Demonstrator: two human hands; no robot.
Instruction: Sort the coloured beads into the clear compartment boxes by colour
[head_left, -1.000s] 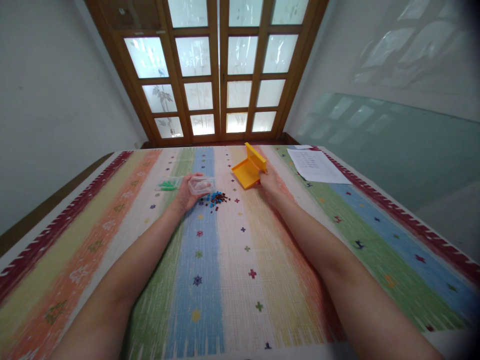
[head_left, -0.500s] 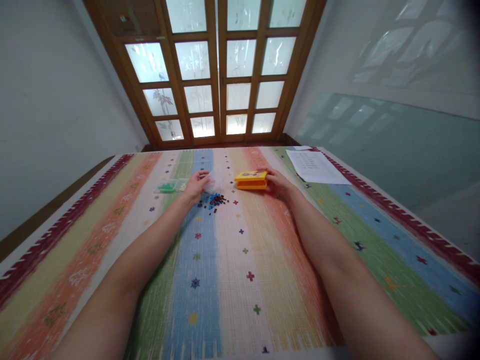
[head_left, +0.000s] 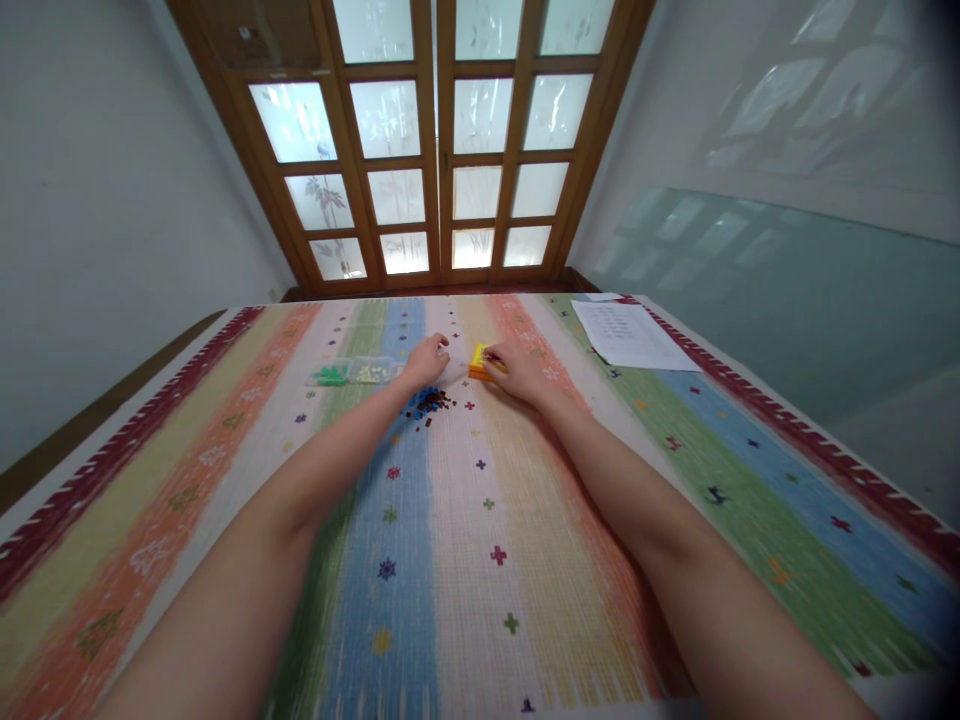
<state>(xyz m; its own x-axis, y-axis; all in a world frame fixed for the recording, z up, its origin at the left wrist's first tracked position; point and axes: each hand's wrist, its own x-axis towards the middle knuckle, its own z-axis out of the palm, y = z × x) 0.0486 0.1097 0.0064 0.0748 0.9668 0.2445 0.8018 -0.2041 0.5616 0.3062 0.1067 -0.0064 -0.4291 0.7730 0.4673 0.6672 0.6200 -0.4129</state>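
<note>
My left hand (head_left: 427, 360) is closed, its fingers curled at a see-through plastic piece (head_left: 454, 374) that reaches toward the yellow box; its exact kind is unclear. Over the right part of the small yellow box (head_left: 477, 362) lies my right hand (head_left: 514, 372), fingers wrapped on its top and side, hiding much of it. Just below my left hand is a loose pile of small blue and brown pieces (head_left: 430, 402). Left of that hand stands a clear divided case (head_left: 352, 372), with green pieces (head_left: 330, 375) and pale pieces (head_left: 373, 374) inside.
A striped, patterned cloth (head_left: 450, 560) covers the table. Printed paper (head_left: 630, 335) lies at the far right. Behind the table are wooden doors with glass panes (head_left: 442, 150), and a wall rises on either side.
My left hand has moved right with the see-through plastic, uncovering more of the divided case. My right hand has shifted left onto the yellow box, whose gaping lid now sits lower.
</note>
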